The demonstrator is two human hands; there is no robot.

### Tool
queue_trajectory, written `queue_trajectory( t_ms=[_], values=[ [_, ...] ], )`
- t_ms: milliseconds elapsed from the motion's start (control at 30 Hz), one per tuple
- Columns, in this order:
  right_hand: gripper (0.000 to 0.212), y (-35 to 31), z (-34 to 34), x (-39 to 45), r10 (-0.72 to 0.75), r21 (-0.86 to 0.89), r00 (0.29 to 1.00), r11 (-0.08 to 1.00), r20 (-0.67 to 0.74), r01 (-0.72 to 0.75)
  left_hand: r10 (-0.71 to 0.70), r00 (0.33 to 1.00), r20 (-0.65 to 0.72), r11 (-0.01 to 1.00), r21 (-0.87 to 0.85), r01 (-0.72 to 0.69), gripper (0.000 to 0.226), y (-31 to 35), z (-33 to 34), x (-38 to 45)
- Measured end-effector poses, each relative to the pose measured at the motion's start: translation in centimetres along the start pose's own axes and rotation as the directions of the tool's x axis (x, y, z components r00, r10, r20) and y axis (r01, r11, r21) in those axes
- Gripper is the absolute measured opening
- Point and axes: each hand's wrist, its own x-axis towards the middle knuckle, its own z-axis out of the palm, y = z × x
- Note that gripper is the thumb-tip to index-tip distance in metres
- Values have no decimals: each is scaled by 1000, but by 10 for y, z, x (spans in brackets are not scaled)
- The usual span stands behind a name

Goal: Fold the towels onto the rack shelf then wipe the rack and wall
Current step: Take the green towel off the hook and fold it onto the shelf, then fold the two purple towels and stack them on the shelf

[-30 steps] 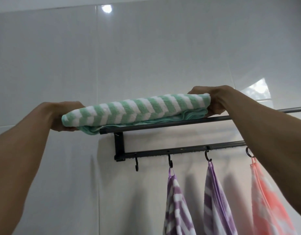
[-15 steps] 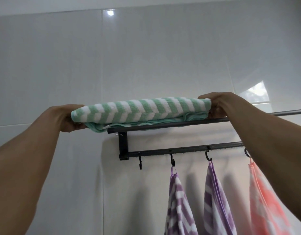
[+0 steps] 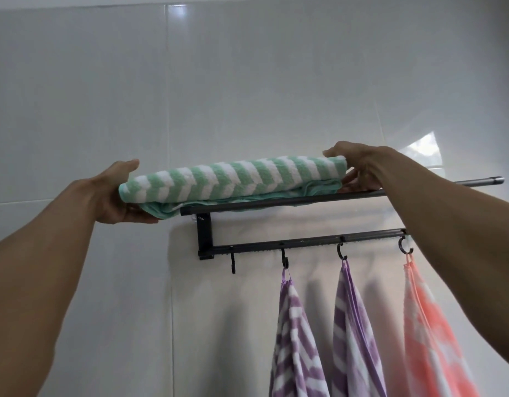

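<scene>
White wall tiles back the rack shelf. Between the hands, the folded green towel is gripped at each end by the left hand and right hand. It should be slid rightward until fully supported.

A black metal rack is fixed to a white tiled wall. Its upper shelf is formed by horizontal bars running from 9 o'clock to 3 o'clock. A folded green-and-white striped towel is laid lengthwise along the shelf (its left end overhangs the front bar at 9 o'clock). Below the shelf, a lower rail carries hooks. From these, two purple striped towels and one coral towel are hung toward 5 o'clock.
</scene>
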Motion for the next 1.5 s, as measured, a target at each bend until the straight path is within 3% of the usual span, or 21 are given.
queue_trajectory(
  t_ms=[200, 367, 467, 567, 767, 867, 1000, 1233, 1367, 1500],
  values=[
    [31, -4, 5, -17, -66, 38, 978, 996, -198, 75, 10, 998, -65, 999, -50, -13, 96, 4, -5, -1],
    [37, -7, 14, -36, -213, -100, 907, 977, -363, 189, 164, 959, -229, 986, 80, -149, 86, 12, -5, -12],
    [36, -4, 24, -48, -393, -328, 836, 904, -383, 275, 306, 851, -427, 952, 160, -262, 91, 10, 3, -23],
    [42, 1, 29, -65, -550, -498, 771, 790, -320, 357, 503, 691, -519, 861, 370, -349, 69, 10, 23, -47],
    [39, 23, 25, -93, -638, -486, 716, 740, -285, 465, 701, 489, -519, 713, 516, -475, 55, 5, 52, -94],
    [33, 41, 19, -114, -646, -471, 718, 734, -260, 489, 748, 436, -501, 663, 538, -520, 47, -9, 77, -123],
    [26, 78, 9, -153, -575, -392, 801, 784, -169, 481, 718, 518, -465, 695, 521, -496, 38, -46, 113, -163],
    [18, 153, 0, -191, -360, -253, 933, 905, -19, 344, 535, 789, -302, 806, 461, -370, 26, -132, 155, -205],
    [19, 186, 9, -189, -296, -255, 953, 918, 67, 303, 387, 903, -185, 852, 446, -274, 17, -173, 169, -204],
    [22, 210, 30, -175, -244, -250, 957, 927, 159, 278, 290, 952, -98, 859, 464, -215, 13, -210, 184, -189]
  ],
)
